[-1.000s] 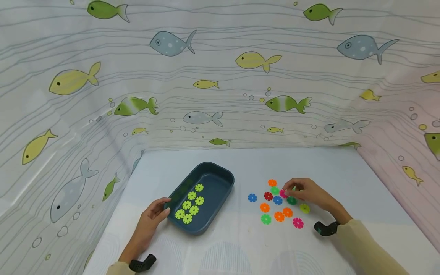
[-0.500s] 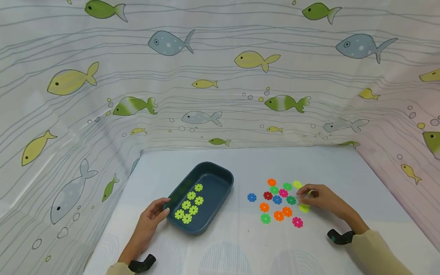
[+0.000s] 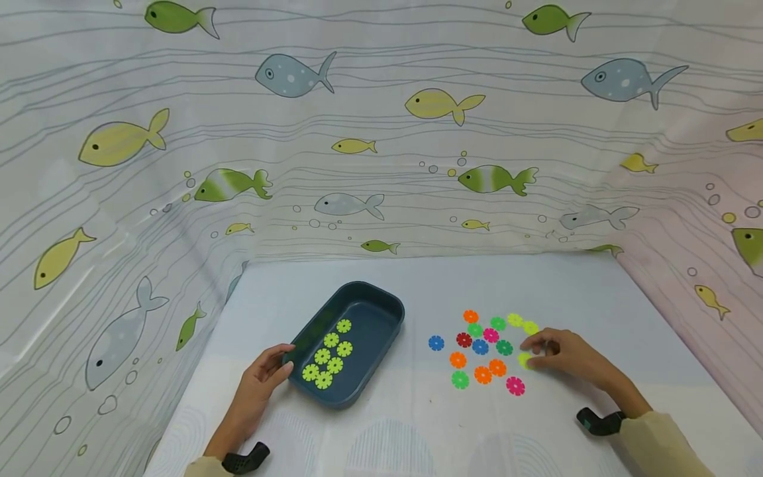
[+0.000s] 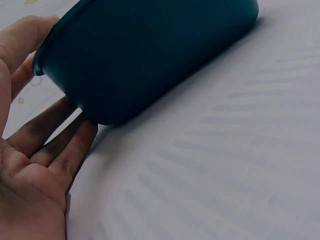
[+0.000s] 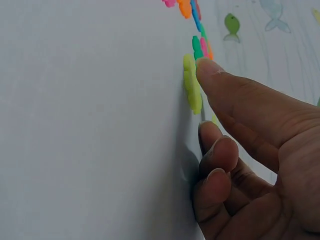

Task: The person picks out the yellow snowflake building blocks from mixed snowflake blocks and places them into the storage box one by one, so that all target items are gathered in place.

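Seemingly at the picking step, the right hand (image 3: 565,356), its grip apart, meets a yellow disc (image 5: 192,87) on the table (image 3: 417,430), likely needing a pinch; the left hand (image 3: 261,376) clasps the tray (image 3: 371,319).

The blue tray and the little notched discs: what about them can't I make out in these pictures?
Left wrist view: the inside of the blue tray, hidden by its outer wall; the top edge also cuts the tray off.
Head view: part of a yellow disc, covered by the right hand.
Right wrist view: part of a pink disc, cut off by the top edge.
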A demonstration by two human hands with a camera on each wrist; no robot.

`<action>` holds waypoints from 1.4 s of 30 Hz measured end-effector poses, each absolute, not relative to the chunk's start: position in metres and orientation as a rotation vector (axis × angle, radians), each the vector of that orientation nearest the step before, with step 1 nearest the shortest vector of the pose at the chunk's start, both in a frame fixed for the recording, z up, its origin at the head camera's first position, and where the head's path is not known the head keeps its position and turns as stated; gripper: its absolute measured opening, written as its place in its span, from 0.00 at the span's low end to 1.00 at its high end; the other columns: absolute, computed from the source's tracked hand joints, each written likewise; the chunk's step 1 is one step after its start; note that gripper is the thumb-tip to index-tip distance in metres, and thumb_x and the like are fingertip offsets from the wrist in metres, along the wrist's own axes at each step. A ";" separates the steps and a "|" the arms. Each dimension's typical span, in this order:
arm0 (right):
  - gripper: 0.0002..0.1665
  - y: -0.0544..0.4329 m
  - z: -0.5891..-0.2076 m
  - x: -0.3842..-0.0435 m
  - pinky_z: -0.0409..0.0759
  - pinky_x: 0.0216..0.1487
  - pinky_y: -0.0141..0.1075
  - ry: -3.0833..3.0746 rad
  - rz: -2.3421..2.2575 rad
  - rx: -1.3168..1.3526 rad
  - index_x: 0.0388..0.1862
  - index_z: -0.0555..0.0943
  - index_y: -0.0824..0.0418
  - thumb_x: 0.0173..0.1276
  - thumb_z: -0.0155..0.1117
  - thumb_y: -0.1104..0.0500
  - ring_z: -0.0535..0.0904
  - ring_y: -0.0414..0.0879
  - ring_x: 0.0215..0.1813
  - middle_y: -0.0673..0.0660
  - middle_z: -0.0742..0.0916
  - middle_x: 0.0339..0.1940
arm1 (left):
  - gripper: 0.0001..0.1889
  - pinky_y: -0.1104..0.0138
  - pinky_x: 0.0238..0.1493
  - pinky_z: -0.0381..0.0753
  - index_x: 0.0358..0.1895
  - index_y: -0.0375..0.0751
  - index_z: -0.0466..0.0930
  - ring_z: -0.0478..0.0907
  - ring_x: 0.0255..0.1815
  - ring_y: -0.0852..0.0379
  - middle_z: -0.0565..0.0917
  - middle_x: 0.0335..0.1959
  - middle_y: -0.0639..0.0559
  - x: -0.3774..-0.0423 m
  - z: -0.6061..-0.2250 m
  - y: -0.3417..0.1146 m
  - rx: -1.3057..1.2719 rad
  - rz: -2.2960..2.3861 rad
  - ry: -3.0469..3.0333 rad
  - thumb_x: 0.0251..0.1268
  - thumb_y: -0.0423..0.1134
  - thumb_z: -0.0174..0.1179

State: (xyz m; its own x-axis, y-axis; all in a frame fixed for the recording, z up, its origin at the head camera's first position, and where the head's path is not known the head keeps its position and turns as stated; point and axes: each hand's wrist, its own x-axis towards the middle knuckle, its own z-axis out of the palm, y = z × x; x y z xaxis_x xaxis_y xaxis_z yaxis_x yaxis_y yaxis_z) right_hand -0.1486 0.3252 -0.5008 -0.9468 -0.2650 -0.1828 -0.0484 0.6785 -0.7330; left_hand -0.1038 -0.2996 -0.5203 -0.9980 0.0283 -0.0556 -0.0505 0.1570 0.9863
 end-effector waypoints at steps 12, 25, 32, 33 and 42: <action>0.19 0.321 -0.500 -0.153 0.73 0.34 0.32 2.638 -1.037 -0.317 0.44 0.86 0.55 0.58 0.82 0.49 0.73 0.47 0.36 0.51 0.80 0.35 | 0.26 0.74 0.59 0.76 0.72 0.41 0.70 0.73 0.65 0.66 0.70 0.70 0.47 -0.103 -0.522 -0.301 -0.003 2.000 2.348 0.76 0.40 0.62; 0.21 0.321 -0.500 -0.151 0.73 0.35 0.32 2.618 -1.063 -0.303 0.41 0.80 0.55 0.58 0.82 0.48 0.74 0.48 0.36 0.52 0.80 0.32 | 0.26 0.74 0.59 0.76 0.72 0.41 0.70 0.73 0.65 0.65 0.71 0.70 0.46 -0.104 -0.523 -0.302 0.012 1.999 2.343 0.76 0.40 0.62; 0.17 0.324 -0.497 -0.150 0.75 0.37 0.32 2.613 -1.103 -0.344 0.43 0.82 0.54 0.62 0.79 0.51 0.76 0.46 0.37 0.51 0.83 0.32 | 0.25 0.73 0.58 0.77 0.72 0.41 0.70 0.74 0.65 0.65 0.71 0.69 0.45 -0.105 -0.525 -0.303 0.015 2.004 2.345 0.76 0.40 0.62; 0.16 0.325 -0.498 -0.150 0.76 0.38 0.32 2.610 -1.107 -0.355 0.44 0.83 0.54 0.63 0.78 0.51 0.77 0.45 0.37 0.50 0.84 0.32 | 0.25 0.73 0.58 0.77 0.72 0.42 0.70 0.74 0.65 0.65 0.71 0.69 0.46 -0.105 -0.525 -0.303 0.014 2.003 2.346 0.76 0.40 0.62; 0.09 0.329 -0.498 -0.149 0.81 0.38 0.32 2.567 -1.154 -0.404 0.42 0.88 0.51 0.67 0.75 0.51 0.80 0.43 0.37 0.48 0.87 0.36 | 0.25 0.73 0.59 0.76 0.72 0.41 0.70 0.73 0.66 0.65 0.71 0.69 0.46 -0.105 -0.523 -0.302 0.015 2.009 2.344 0.76 0.40 0.62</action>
State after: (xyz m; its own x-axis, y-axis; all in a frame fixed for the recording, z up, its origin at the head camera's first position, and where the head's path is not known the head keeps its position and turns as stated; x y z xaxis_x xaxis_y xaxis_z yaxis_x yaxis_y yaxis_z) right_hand -0.1495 0.3286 -0.4981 -0.9164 -0.3701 -0.1526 -0.1315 0.6384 -0.7584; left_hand -0.1046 -0.3018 -0.5233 -0.9985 0.0429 -0.0350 -0.0280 0.1533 0.9878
